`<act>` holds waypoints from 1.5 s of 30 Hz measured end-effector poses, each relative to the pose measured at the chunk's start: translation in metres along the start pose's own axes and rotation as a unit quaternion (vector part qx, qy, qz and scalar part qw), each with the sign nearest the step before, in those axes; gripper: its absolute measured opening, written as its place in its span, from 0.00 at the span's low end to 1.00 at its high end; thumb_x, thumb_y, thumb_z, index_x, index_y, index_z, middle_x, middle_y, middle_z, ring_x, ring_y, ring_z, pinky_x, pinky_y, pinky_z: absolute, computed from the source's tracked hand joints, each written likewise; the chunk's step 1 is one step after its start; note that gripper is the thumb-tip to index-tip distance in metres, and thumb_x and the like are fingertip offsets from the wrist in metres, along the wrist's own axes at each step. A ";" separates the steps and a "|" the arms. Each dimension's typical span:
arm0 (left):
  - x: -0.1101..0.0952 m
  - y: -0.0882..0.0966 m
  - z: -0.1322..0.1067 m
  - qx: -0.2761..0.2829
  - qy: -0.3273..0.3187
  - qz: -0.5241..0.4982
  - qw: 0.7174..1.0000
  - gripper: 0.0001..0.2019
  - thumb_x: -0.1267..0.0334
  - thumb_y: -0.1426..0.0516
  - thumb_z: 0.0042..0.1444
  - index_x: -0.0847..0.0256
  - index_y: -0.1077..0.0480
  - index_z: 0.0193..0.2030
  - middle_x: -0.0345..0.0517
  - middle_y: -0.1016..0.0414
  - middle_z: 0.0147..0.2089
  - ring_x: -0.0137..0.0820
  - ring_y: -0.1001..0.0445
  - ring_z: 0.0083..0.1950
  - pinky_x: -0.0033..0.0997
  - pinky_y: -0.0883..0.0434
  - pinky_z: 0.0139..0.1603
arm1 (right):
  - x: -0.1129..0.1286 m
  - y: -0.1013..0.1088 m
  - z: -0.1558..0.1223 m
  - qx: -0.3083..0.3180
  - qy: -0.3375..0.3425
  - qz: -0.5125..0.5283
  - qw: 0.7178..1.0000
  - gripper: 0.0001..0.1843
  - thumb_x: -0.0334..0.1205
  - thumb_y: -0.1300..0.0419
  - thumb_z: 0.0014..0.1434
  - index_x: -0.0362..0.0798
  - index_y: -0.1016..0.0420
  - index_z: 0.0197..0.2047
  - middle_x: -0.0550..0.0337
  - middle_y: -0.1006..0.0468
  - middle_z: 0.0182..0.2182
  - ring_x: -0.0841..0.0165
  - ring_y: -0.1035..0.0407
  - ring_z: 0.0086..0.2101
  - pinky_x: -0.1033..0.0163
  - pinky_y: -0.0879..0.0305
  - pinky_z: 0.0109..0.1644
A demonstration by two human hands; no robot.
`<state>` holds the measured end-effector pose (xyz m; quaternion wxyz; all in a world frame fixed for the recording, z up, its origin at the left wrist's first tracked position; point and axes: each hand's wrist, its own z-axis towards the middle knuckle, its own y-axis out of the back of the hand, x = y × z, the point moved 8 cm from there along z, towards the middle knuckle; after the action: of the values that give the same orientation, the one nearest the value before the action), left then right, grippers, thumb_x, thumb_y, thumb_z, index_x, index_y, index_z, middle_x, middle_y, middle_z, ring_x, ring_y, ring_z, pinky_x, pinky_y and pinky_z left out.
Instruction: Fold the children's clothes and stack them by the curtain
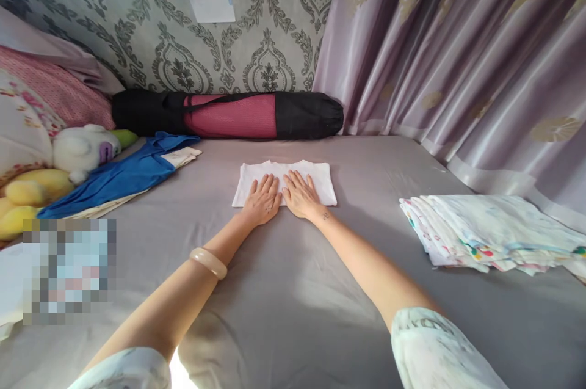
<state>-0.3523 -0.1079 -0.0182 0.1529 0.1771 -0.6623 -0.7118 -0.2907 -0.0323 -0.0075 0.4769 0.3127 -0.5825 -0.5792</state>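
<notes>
A white piece of cloth (284, 170), folded into a flat rectangle, lies on the grey bed sheet (293, 279) in front of me. My left hand (263, 198) rests flat on its left half, palm down, fingers stretched out. On the right half, my right hand (301, 193) also lies flat, its fingers pointing forward and slightly left. The two hands are close together near the cloth's middle, and neither grips it. Parts of the cloth's near edge are hidden under them.
A pile of folded patterned cloths (494, 230) sits at the right. At the left lie a blue garment (123, 172), plush toys (82, 148) and a blurred-out item (75, 270). A rolled mat in a black and pink bag (229, 115) lies along the wall, beside purple curtains (412, 41).
</notes>
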 end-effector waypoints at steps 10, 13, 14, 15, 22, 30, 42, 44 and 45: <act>0.000 0.004 0.001 0.015 -0.002 0.004 1.000 0.28 0.56 0.62 0.67 0.66 0.48 0.71 0.56 0.52 0.74 0.43 0.55 0.75 0.50 0.53 0.71 | -0.002 0.000 0.002 0.032 -0.008 0.000 0.999 0.30 0.43 0.62 0.70 0.42 0.48 0.70 0.49 0.51 0.71 0.58 0.58 0.68 0.44 0.65 0.70; -0.001 0.015 0.010 0.010 -0.024 0.006 1.000 0.25 0.56 0.60 0.67 0.62 0.39 0.65 0.56 0.40 0.69 0.43 0.43 0.70 0.49 0.46 0.67 | 0.000 0.012 0.010 0.020 0.002 -0.005 1.000 0.25 0.41 0.59 0.69 0.44 0.36 0.64 0.47 0.39 0.66 0.58 0.46 0.64 0.45 0.60 0.68; 0.000 0.019 0.015 0.006 -0.023 0.006 1.000 0.23 0.56 0.61 0.67 0.61 0.35 0.61 0.56 0.35 0.65 0.43 0.38 0.66 0.49 0.43 0.66 | 0.001 0.017 0.014 0.012 0.003 -0.010 1.000 0.24 0.39 0.59 0.68 0.44 0.31 0.60 0.47 0.33 0.62 0.58 0.42 0.61 0.46 0.59 0.68; 0.002 0.022 0.021 -0.001 -0.017 0.005 1.000 0.23 0.57 0.61 0.67 0.61 0.32 0.57 0.55 0.31 0.61 0.42 0.35 0.63 0.48 0.41 0.64 | 0.000 0.022 0.019 0.001 0.001 -0.014 1.000 0.23 0.38 0.59 0.68 0.44 0.28 0.56 0.47 0.29 0.58 0.59 0.38 0.58 0.47 0.59 0.68; 0.017 0.010 0.052 -0.011 0.017 -0.033 0.999 0.26 0.59 0.62 0.67 0.62 0.45 0.70 0.50 0.47 0.73 0.41 0.52 0.74 0.49 0.52 0.71 | -0.004 0.005 0.041 0.029 0.019 0.001 0.999 0.29 0.38 0.60 0.67 0.39 0.46 0.69 0.51 0.46 0.69 0.62 0.55 0.68 0.52 0.64 0.71; 0.021 0.000 0.053 0.014 0.024 -0.052 0.998 0.27 0.59 0.62 0.67 0.59 0.47 0.71 0.49 0.48 0.73 0.40 0.52 0.74 0.51 0.52 0.71 | -0.009 -0.007 0.042 0.033 0.015 0.008 0.999 0.30 0.40 0.60 0.67 0.43 0.47 0.71 0.54 0.47 0.70 0.64 0.56 0.68 0.52 0.64 0.71; 0.048 0.004 0.042 -0.012 0.101 -0.017 0.995 0.30 0.53 0.65 0.68 0.68 0.45 0.69 0.58 0.47 0.72 0.44 0.51 0.73 0.53 0.52 0.71 | -0.038 -0.004 0.036 -0.024 -0.087 0.004 0.996 0.30 0.45 0.61 0.69 0.38 0.45 0.69 0.47 0.46 0.69 0.59 0.58 0.69 0.47 0.63 0.70; 0.049 0.005 0.042 -0.011 0.102 -0.022 0.994 0.29 0.53 0.64 0.67 0.67 0.44 0.68 0.58 0.47 0.72 0.44 0.50 0.73 0.52 0.52 0.71 | -0.038 -0.004 0.036 -0.016 -0.083 0.010 0.996 0.30 0.45 0.61 0.69 0.39 0.45 0.69 0.48 0.46 0.69 0.60 0.59 0.69 0.47 0.63 0.70; 0.050 0.005 0.042 -0.010 0.103 -0.026 0.994 0.29 0.53 0.64 0.67 0.66 0.44 0.68 0.57 0.46 0.72 0.43 0.50 0.73 0.52 0.52 0.71 | -0.039 -0.003 0.036 -0.011 -0.083 0.015 0.996 0.30 0.45 0.61 0.70 0.39 0.45 0.69 0.48 0.46 0.69 0.60 0.58 0.69 0.48 0.62 0.70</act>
<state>-0.4159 -0.0934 -0.0134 0.2037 0.2653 -0.6310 -0.7000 -0.3104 0.0164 -0.0130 0.4390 0.2494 -0.6183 -0.6023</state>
